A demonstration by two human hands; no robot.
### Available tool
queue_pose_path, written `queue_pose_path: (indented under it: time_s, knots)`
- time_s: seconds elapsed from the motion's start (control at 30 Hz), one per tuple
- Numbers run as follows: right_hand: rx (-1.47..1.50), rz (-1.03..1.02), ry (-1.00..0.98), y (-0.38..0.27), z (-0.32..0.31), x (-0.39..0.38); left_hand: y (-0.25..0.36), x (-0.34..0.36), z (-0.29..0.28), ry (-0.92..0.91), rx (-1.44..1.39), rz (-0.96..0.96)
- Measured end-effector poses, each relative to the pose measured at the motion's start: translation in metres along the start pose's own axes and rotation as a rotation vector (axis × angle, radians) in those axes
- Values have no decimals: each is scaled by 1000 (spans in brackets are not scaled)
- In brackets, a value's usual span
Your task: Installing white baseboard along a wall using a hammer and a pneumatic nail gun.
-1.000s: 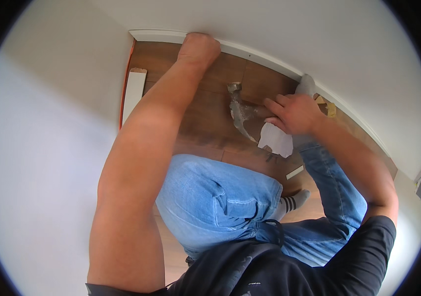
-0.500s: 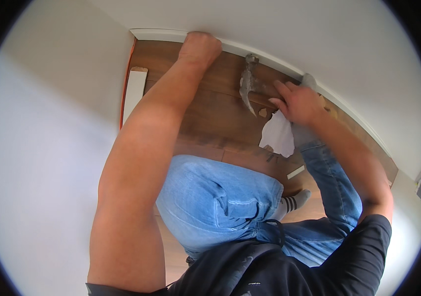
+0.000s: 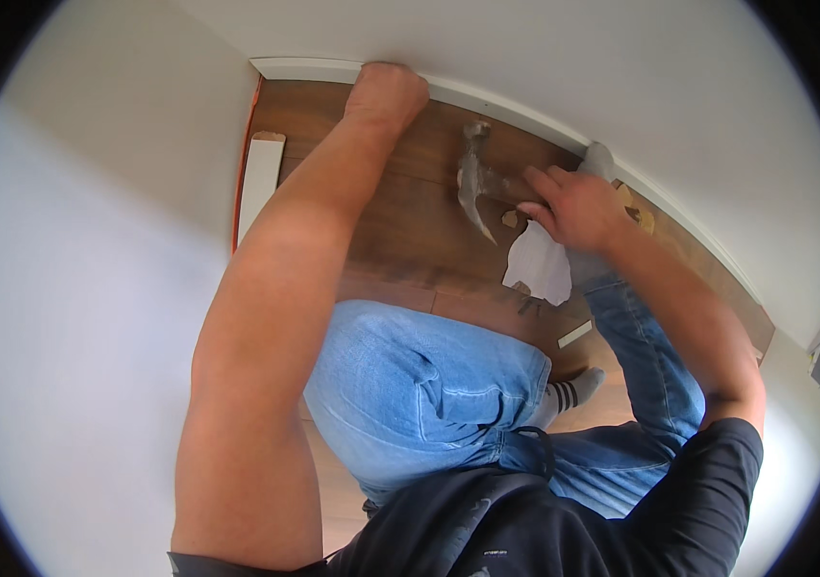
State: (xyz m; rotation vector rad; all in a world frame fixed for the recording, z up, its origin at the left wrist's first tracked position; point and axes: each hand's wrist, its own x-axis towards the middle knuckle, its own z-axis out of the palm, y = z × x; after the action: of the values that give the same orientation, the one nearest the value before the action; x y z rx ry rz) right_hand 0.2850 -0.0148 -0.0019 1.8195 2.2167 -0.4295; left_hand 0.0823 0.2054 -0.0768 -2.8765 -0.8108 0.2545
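A claw hammer [image 3: 472, 178] is in my right hand [image 3: 583, 207], fingers curled round its handle. Its head hangs over the floor just short of the white baseboard [image 3: 314, 69], not touching it. A small dark spot shows on the baseboard near the hammer. Toward the baseboard's left end, my left hand [image 3: 389, 94] is closed and pressed against it; its fingertips are hidden. Beneath my right hand lies a torn white sheet [image 3: 539, 264], with a few small dark nails [image 3: 527, 306] at its lower edge.
A white trim piece [image 3: 262, 183] lies along the left wall, beside an orange strip [image 3: 246, 154]. A short white offcut [image 3: 575, 335] rests on the wood floor [image 3: 391, 245] by my socked foot [image 3: 578, 389]. A yellowish roll [image 3: 643, 216] sits behind my right wrist.
The hammer head has moved off the baseboard, toward me and slightly left, along with my right hand. My left hand stays in place on the baseboard.
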Motion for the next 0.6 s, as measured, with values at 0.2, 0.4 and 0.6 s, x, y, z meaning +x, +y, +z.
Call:
queue_pose_path:
  time_s: [0.2,0.4,0.6]
  knots:
    - [1,23,-104,0,-2,2,2,-1,-6,16,1,-39]
    - [21,131,11,12,4,3,1,-1,-7,30,-35,5]
    - [29,76,-9,4,-2,-1,1,-1,-5,44,13,-24]
